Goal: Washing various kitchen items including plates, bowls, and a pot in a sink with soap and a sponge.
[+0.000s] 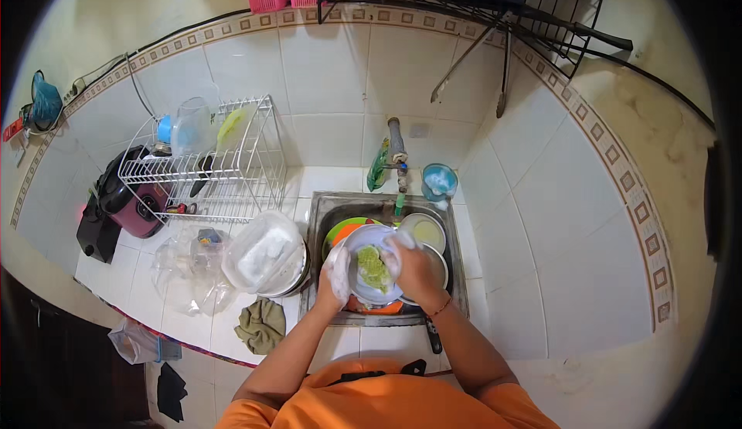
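Observation:
Over the sink, a pale bowl [359, 240] is tilted so its inside shows. My left hand [335, 275], coated in suds, grips its left rim. On the opposite rim is my right hand [414, 269], its fingers foamy and partly blurred. A green scrubbing sponge [373, 266] rests inside the bowl beside my right thumb; whether the thumb presses on it is unclear. Beneath, the metal sink [316, 208] holds a green plate [333, 233], an orange dish [348, 233], a round container [426, 220] with cloudy liquid, and other dishes partly hidden by my hands and the bowl.
A faucet [401, 177] rises behind the sink, near a blue tub of suds [439, 181]. Left are a plastic container [261, 255] on stacked dishes, a cloth [261, 324], a clear plastic bag [188, 272], a wire dish rack [243, 168] and a rice cooker [142, 211]. Tongs [464, 69] hang overhead.

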`<state>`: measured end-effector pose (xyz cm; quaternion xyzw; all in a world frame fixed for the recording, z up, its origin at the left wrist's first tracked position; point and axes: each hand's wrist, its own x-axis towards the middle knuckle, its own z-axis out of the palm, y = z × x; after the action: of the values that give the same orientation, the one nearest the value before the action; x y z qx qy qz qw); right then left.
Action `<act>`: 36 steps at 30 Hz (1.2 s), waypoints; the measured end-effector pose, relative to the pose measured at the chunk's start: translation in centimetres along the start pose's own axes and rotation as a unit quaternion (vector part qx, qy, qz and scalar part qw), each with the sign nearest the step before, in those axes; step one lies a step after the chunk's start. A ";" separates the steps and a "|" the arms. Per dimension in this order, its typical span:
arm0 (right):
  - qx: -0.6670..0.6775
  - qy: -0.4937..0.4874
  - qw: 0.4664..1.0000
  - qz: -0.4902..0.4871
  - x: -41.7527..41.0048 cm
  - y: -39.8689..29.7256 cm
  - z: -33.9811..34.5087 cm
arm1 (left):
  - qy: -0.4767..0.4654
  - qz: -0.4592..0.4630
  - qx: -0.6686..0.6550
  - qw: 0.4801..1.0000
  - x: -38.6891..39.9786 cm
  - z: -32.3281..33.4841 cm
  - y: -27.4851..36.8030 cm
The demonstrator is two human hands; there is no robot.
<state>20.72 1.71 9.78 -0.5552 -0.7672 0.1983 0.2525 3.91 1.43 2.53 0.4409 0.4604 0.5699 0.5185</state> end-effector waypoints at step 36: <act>-0.190 0.031 0.978 -0.086 -0.1 0.3 1.9 | -0.034 -0.034 -0.025 0.999 0.3 -0.3 2.9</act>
<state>19.76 1.68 8.06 -0.5312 -0.8274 0.0091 0.1821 3.05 1.56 5.36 0.4313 0.4427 0.5479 0.5638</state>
